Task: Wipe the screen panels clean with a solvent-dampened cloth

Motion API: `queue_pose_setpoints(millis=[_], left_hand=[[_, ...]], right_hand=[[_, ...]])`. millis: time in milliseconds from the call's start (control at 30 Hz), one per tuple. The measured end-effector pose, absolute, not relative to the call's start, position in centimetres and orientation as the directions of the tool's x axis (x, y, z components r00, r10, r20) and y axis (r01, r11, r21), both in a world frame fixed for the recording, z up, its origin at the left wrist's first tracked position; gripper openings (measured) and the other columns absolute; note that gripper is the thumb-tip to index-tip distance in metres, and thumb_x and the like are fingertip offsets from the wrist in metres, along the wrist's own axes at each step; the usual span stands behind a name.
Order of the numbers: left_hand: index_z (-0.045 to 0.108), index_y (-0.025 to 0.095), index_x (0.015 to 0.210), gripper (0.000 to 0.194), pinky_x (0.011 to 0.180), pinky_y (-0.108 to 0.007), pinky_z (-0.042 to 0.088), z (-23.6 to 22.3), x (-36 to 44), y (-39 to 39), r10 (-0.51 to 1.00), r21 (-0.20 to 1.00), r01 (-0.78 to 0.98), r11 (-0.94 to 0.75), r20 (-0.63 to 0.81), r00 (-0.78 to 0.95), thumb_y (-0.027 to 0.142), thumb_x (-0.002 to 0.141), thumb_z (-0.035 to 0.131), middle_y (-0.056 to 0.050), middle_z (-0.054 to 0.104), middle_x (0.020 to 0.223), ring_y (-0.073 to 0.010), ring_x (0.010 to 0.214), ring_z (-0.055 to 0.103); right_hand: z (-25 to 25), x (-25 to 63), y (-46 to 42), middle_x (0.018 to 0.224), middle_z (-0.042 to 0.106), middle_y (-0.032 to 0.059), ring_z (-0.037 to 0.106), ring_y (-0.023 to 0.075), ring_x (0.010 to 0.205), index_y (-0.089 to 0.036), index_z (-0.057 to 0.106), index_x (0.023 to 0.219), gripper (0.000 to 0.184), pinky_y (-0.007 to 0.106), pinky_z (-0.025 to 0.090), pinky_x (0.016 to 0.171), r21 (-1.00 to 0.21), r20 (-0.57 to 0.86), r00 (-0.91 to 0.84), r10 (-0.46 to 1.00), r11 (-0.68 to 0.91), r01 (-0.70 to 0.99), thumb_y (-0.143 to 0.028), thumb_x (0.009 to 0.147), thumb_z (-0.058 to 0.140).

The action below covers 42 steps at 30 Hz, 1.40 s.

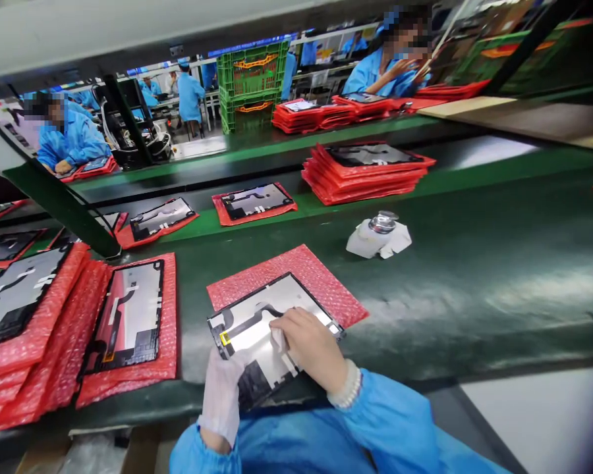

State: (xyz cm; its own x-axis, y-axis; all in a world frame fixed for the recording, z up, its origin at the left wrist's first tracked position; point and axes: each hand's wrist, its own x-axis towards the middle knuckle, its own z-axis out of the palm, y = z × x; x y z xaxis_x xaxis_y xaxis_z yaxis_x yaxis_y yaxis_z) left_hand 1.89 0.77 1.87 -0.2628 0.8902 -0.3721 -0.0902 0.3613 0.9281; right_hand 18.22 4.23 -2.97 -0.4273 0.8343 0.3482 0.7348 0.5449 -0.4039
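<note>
A flat display panel [247,342] with a silvery back, black frame and dark ribbon cable lies tilted in front of me. Its far edge overlaps a red bubble-wrap bag [296,270] on the bench. My left hand [223,388], in a white glove, grips the panel's near left edge. Bare except for a beaded bracelet at the wrist, my right hand [311,342] is over the panel. Its fingers are closed on a small white wiping cloth [278,338] pressed to the silvery surface.
A metal-topped dispenser bottle [381,224] stands among white paper [398,240]. Red bags with panels are stacked at left [64,322]; a single panel [133,309] lies beside them. Behind are another stack [366,178], green crates [252,85] and co-workers in blue. A slanted post [64,204] rises at left.
</note>
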Motion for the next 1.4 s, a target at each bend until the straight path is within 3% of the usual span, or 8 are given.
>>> queue_pose_setpoints(millis=[233,500,833,1000,1100,1200,1300,1400], left_hand=[[0.057,0.016,0.123,0.051,0.081,-0.033,0.052,-0.6,0.8,0.2,0.874,0.897,-0.102,0.43,-0.442,-0.202,0.035,0.076,0.064,-0.009,0.072,0.105,-0.0266,0.094,0.067],[0.065,0.013,0.111,0.042,0.083,-0.032,0.052,0.1,0.8,0.5,0.893,0.91,-0.121,0.397,-0.413,-0.177,0.029,0.072,0.065,-0.01,0.073,0.101,-0.026,0.093,0.067],[0.063,0.012,0.113,0.042,0.093,-0.035,0.048,-0.8,1.1,1.1,0.936,0.936,-0.244,0.253,-0.301,-0.182,0.017,0.071,0.061,-0.009,0.071,0.104,-0.0261,0.098,0.065],[0.056,0.014,0.121,0.045,0.094,-0.039,0.048,0.4,0.4,-0.7,0.931,0.95,-0.193,0.245,-0.287,-0.227,0.031,0.08,0.063,-0.01,0.069,0.111,-0.0257,0.103,0.064],[0.061,0.019,0.115,0.036,0.098,-0.04,0.046,0.2,-0.5,-0.8,0.958,0.999,0.036,0.02,-0.009,-0.286,0.036,0.083,0.061,-0.008,0.07,0.11,-0.0237,0.104,0.064],[0.066,0.023,0.105,0.024,0.101,-0.044,0.046,-0.8,-0.8,0.8,0.933,0.927,0.112,-0.357,0.359,0.003,0.033,0.087,0.055,-0.008,0.069,0.115,-0.0241,0.11,0.062],[0.064,0.027,0.11,0.026,0.114,-0.046,0.029,-1.3,-0.2,2.8,0.909,0.88,0.243,-0.407,0.417,0.015,0.025,0.089,0.049,-0.004,0.055,0.135,-0.0215,0.131,0.044],[0.049,0.027,0.131,0.047,0.12,-0.043,0.01,-0.7,0.7,3.6,0.935,0.944,0.264,-0.2,0.265,-0.238,0.019,0.085,0.054,-0.004,0.049,0.14,-0.0198,0.138,0.033]], right_hand=[[-1.1,21.8,11.9,0.089,0.064,0.0054,0.06,0.0183,0.084,-0.02,0.066,0.088,0.028,0.031,0.049,0.076,-0.562,0.31,-0.339,0.888,0.459,0.688,-0.01,0.08,0.041],[-1.6,21.8,14.2,0.083,0.061,0.0076,0.059,0.0203,0.077,-0.017,0.067,0.083,0.026,0.031,0.046,0.072,-0.336,0.186,-0.339,0.922,0.383,0.86,-0.015,0.085,0.041],[-1.3,12.6,10.5,0.083,0.062,0.0035,0.058,0.0183,0.082,-0.022,0.062,0.081,0.025,0.029,0.047,0.075,-0.538,0.354,-0.605,0.713,0.684,0.493,-0.011,0.086,0.041],[0.7,20.4,12.3,0.085,0.062,0.0056,0.059,0.0193,0.081,-0.019,0.063,0.085,0.017,0.033,0.047,0.075,-0.654,0.496,-0.172,0.851,0.496,0.571,-0.018,0.083,0.046],[3.1,27.0,12.8,0.074,0.06,0.0017,0.054,0.0155,0.062,-0.018,0.062,0.089,0.018,0.03,0.046,0.061,-0.862,0.493,0.42,0.762,0.363,0.354,-0.03,0.075,0.063],[4.3,30.4,12.8,0.068,0.057,-0.0013,0.049,0.0117,0.054,-0.017,0.06,0.086,0.03,0.026,0.043,0.054,-0.891,0.381,0.688,0.617,0.444,0.096,-0.036,0.067,0.073],[3.2,30.1,12.9,0.071,0.06,-0.0002,0.053,0.0128,0.057,-0.016,0.061,0.088,0.031,0.026,0.044,0.056,-0.931,0.345,0.534,0.772,0.353,0.092,-0.039,0.069,0.071],[0.6,28.3,13.9,0.08,0.065,0.0025,0.059,0.0167,0.069,-0.017,0.064,0.089,0.021,0.028,0.047,0.064,-0.901,0.239,0.055,0.97,0.2,0.385,-0.034,0.077,0.061]])
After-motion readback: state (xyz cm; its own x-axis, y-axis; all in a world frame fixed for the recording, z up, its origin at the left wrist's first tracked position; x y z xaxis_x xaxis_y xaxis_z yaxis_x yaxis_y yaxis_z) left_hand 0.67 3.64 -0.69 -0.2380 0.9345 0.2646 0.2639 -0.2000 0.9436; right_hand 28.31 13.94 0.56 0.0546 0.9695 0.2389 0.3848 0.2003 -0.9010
